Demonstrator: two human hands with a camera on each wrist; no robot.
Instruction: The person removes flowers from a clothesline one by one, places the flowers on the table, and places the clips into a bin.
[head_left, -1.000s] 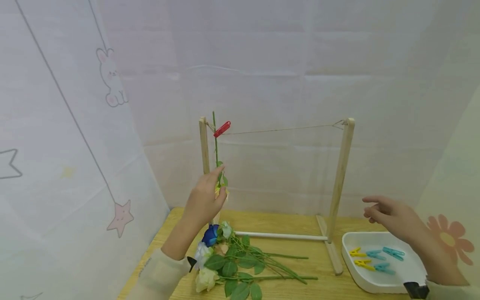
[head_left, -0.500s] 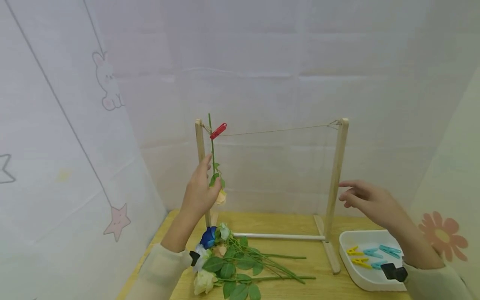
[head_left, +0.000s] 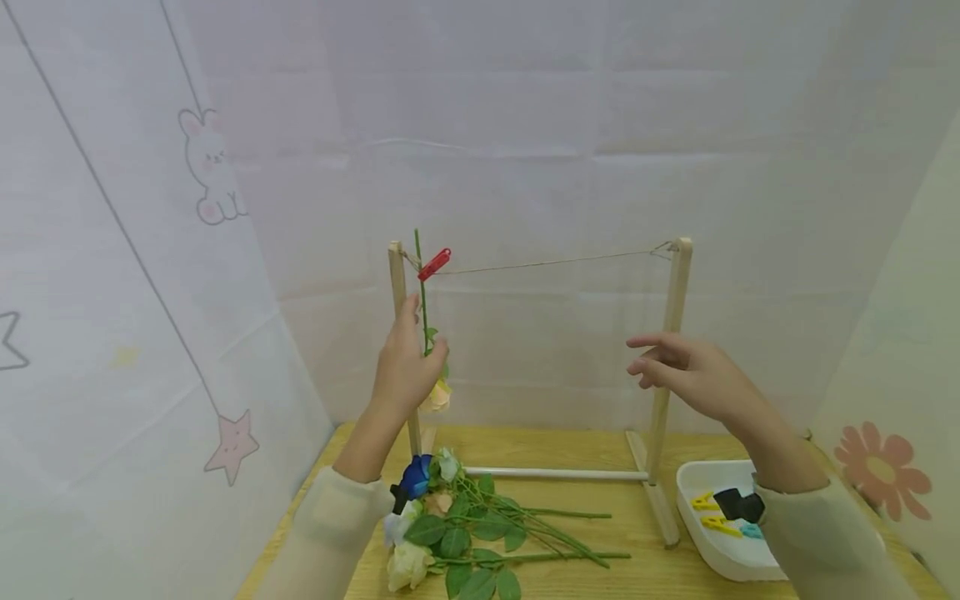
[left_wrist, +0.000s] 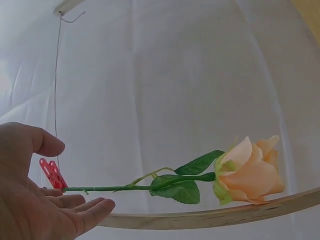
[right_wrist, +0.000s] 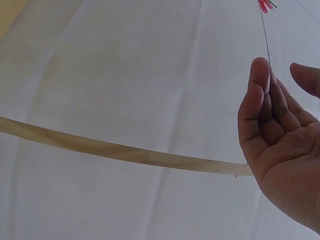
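A peach artificial rose [left_wrist: 252,172] hangs head down from a string [head_left: 540,264], its green stem clipped by a red clothespin [head_left: 435,264]. My left hand [head_left: 405,367] is beside the stem and the left wooden post [head_left: 398,279], fingers extended and thumb apart. In the left wrist view, the palm shows nothing gripped. Toward the right wooden post [head_left: 677,287], my right hand [head_left: 693,375] is raised in the air with fingers loosely bent. The right wrist view shows that hand holding nothing, the string passing behind its fingertips.
Several artificial roses, among them a blue one [head_left: 416,477] and a cream one [head_left: 410,567], lie on the wooden table [head_left: 585,575] in front of the frame. A white tray [head_left: 693,533] with yellow clothespins [head_left: 720,526] and teal ones stands at right, partly covered by my right sleeve.
My left hand has drawn slightly left from the rose stem, uncovering more of the flower. My right hand has moved left and up, from above the tray to the right post.
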